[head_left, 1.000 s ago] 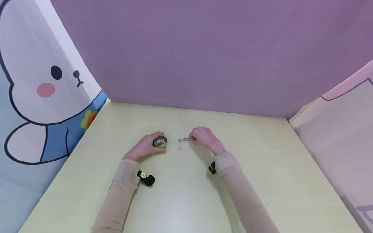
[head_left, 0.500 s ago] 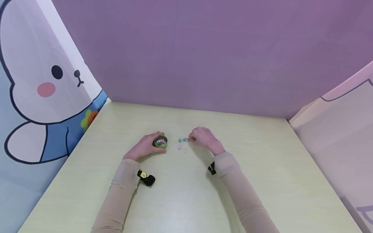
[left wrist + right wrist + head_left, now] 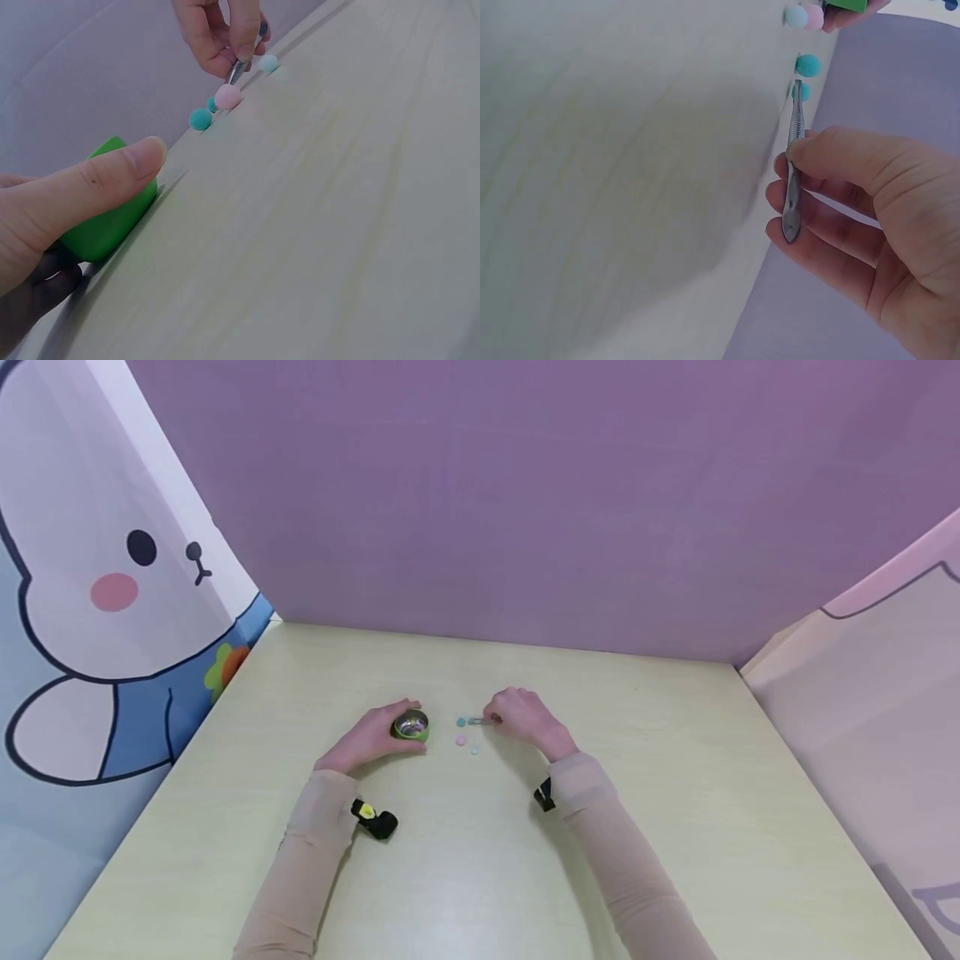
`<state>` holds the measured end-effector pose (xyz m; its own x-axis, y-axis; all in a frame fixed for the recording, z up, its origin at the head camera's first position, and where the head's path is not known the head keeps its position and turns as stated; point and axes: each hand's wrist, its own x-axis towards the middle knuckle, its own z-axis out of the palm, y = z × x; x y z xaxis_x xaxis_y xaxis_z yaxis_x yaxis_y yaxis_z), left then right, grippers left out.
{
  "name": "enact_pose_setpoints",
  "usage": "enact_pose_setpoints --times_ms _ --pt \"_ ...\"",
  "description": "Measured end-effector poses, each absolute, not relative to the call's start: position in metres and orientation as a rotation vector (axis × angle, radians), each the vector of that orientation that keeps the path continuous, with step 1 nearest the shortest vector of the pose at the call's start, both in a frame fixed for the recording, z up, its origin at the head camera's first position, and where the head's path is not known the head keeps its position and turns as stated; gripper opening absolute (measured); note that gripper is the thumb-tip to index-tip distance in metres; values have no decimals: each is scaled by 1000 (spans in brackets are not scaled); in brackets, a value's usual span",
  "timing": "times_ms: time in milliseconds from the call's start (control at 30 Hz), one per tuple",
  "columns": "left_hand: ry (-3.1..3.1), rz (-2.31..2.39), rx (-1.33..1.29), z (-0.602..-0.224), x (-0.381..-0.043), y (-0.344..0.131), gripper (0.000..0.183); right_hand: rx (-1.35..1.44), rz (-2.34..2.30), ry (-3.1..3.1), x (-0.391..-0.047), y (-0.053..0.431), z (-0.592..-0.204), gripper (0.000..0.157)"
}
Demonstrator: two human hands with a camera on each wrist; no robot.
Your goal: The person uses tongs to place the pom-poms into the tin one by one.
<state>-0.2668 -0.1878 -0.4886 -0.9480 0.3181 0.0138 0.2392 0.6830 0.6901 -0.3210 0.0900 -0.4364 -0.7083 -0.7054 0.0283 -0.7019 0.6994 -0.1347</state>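
A small green cup with a shiny metal inside stands on the table. My left hand grips it, thumb on the near side and fingers on the far side. To its right, my right hand pinches metal tweezers between thumb and fingers. The tweezers' tips are at a small teal pom-pom; whether they squeeze it I cannot tell. A larger teal pom-pom lies just beside it. Nearer to me are a pink pom-pom and a pale blue one. Something pinkish shows inside the cup.
The pale wooden table extends around both arms. A purple backdrop rises behind its far edge. On the left hangs a sheet with a cartoon rabbit, and a pale sheet stands along the right. Black cameras sit on the wrists.
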Motion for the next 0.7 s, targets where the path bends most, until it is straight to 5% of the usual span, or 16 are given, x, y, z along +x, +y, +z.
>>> enact_pose_setpoints --times_ms 333,700 --pt "2804 1094 462 -493 -268 -190 87 -1263 -166 2910 -321 87 -430 39" --pt "2798 1103 480 -492 -268 -189 87 -1294 -196 2896 -315 81 -419 31"
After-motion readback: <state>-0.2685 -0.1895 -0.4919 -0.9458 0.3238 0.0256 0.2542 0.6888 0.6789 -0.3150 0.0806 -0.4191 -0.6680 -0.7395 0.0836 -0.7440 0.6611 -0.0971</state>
